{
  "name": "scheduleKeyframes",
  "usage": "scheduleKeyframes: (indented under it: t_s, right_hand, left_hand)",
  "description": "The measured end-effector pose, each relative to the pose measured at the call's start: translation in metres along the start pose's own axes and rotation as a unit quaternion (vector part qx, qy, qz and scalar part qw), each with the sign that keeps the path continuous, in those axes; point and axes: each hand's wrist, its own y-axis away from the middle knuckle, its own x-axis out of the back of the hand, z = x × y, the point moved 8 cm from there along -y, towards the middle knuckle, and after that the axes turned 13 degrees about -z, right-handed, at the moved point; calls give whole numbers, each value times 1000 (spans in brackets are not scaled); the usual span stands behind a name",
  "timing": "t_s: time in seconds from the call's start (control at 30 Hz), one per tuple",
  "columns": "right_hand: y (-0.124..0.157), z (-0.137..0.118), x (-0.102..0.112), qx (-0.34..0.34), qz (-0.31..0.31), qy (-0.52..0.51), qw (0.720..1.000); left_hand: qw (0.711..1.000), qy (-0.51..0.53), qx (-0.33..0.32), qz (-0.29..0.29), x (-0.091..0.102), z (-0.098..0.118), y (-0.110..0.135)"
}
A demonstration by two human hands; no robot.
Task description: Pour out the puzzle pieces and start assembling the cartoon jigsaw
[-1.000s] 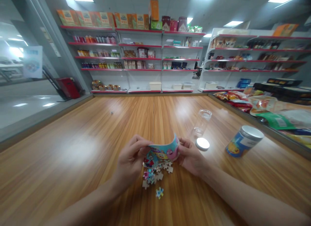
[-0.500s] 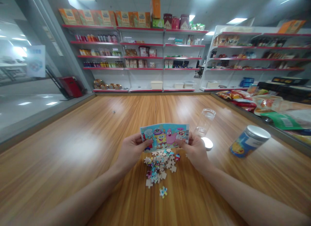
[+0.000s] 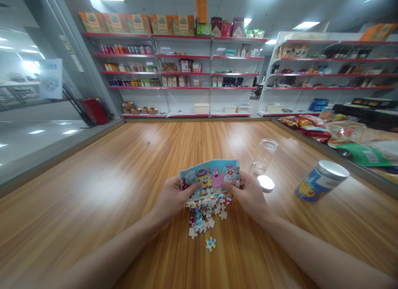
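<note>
Between my hands is a creased picture card (image 3: 214, 175) printed with cartoon characters and a barcode on its right edge. My left hand (image 3: 178, 194) grips its left end, thumb on the front. My right hand (image 3: 248, 193) pinches the right end the same way. Below the card's lower edge lies a heap of jigsaw pieces (image 3: 203, 214), several with the plain side up; the card hides part of the heap. One printed puzzle piece (image 3: 210, 244) lies apart, nearer to me.
Beyond my right hand are a clear plastic jar (image 3: 265, 155) and a white lid (image 3: 265, 183). A blue can (image 3: 321, 180) stands farther right. Snack bags (image 3: 360, 154) lie beyond the right table edge. Stocked shelves (image 3: 183, 73) stand behind the wooden table (image 3: 118, 206).
The card has tilted, with its left side lower and a stronger bend, and now covers more of the puzzle heap. Both hands keep their hold. The view has shifted slightly.
</note>
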Motion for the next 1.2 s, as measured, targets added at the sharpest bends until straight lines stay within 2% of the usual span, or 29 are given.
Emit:
scheduleKeyframes:
  t_s: [0.13,0.27,0.33,0.4,0.43,0.5,0.53,0.57,0.6,0.63,0.67,0.73,0.77,0.8,0.87,1.03,1.2]
  right_hand:
    - [3,1,-7,-2,-36,-31,999]
    - [4,3,-11,12,-49,-29,998]
    - [4,-1,-6,18,-30,19,999]
    - [4,-17,9,45,39,118,991]
    - [7,-31,22,71,101,187,975]
    - [16,-65,46,149,232,342,898]
    - [20,-75,59,164,290,386,860]
    - [22,-79,74,158,335,413,832]
    - [21,-78,89,137,363,426,817]
    - [18,-72,104,106,379,426,815]
    - [13,-61,118,72,378,412,826]
    - [0,-28,140,-2,334,338,880]
    - [-9,-8,143,-37,279,283,917]
    - [-15,6,143,-52,243,261,933]
    - [-24,23,138,-67,198,241,948]
    - [-58,37,107,-45,112,183,976]
    - [-103,39,54,16,-8,70,997]
  left_hand:
    - [999,40,17,-22,1,-2,0]
    - [991,121,55,-27,1,-12,-2]
    - [985,161,57,-23,3,-17,-4]
    - [981,186,46,-3,10,-24,-6]
    - [980,197,38,15,16,-27,-7]
    - [977,206,29,38,25,-34,-10]
    - [976,210,28,44,29,-37,-12]
    - [975,214,29,46,31,-40,-13]
    - [974,218,31,45,32,-42,-15]
    - [974,222,33,43,33,-43,-16]
    - [973,224,35,39,32,-44,-17]
    - [972,228,39,32,31,-45,-18]
    - [972,228,40,29,30,-44,-18]
    - [972,229,41,27,29,-44,-18]
    - [972,228,42,22,28,-44,-18]
    - [974,222,41,24,29,-44,-20]
    - [977,211,29,31,30,-44,-20]
